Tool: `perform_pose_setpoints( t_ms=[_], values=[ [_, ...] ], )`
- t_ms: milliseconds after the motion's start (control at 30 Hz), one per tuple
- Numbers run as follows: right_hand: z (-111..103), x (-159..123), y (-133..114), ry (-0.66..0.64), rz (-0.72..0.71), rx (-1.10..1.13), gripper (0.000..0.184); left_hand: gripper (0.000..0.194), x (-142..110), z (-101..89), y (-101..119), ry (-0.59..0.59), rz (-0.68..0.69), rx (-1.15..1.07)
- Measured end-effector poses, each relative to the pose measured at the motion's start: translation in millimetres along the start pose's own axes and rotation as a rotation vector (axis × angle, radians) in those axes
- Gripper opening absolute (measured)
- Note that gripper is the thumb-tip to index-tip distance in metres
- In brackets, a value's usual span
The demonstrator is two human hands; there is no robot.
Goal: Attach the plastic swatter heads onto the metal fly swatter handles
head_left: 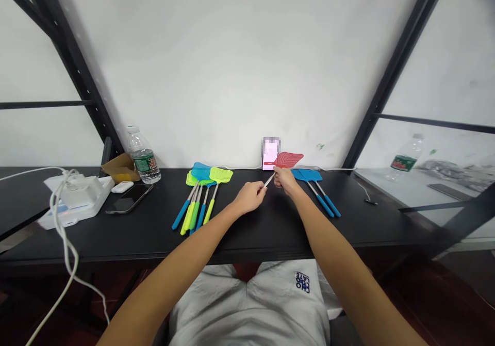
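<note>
A red plastic fly swatter (289, 159) is held up above the black table, its mesh head tilted toward the wall. My right hand (285, 180) grips its thin metal shaft just below the head. My left hand (249, 197) reaches in from the left, with its fingertips pinching the lower end of the same shaft (268, 180). To the left lies a bunch of several fly swatters (201, 173) in blue, yellow and green. Two blue swatters (307, 175) lie to the right of my right hand.
A phone with a blurred screen (270, 153) stands against the wall behind the hands. A water bottle (144, 158), a dark smartphone (129, 199), a white power strip (75, 201) with cables and a cardboard piece (120, 167) occupy the table's left. Black metal frame posts rise on both sides.
</note>
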State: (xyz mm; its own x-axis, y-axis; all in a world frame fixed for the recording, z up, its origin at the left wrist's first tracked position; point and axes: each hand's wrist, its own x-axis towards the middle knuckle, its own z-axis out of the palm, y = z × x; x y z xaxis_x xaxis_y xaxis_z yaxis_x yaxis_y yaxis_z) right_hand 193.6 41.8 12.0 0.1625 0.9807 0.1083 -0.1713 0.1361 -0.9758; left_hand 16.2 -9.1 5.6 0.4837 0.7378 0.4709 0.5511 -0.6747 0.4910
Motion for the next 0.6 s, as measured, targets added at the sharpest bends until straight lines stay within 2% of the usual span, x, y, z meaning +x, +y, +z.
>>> perform_pose_setpoints(
  t_ms=[167,467,600],
  values=[
    [-16.0,6.1,0.4,0.049,-0.021,-0.014,0.045,0.028,-5.9,0.3,2.1,-0.049,0.003,0.014],
    [-26.0,9.9,-3.3,0.100,0.010,-0.032,0.041,0.030,-5.6,-3.2,6.0,-0.112,0.006,0.070],
    [-30.7,11.2,-0.5,0.084,0.008,-0.044,0.042,0.030,-8.2,-2.9,2.1,-0.123,-0.005,0.098]
  ],
)
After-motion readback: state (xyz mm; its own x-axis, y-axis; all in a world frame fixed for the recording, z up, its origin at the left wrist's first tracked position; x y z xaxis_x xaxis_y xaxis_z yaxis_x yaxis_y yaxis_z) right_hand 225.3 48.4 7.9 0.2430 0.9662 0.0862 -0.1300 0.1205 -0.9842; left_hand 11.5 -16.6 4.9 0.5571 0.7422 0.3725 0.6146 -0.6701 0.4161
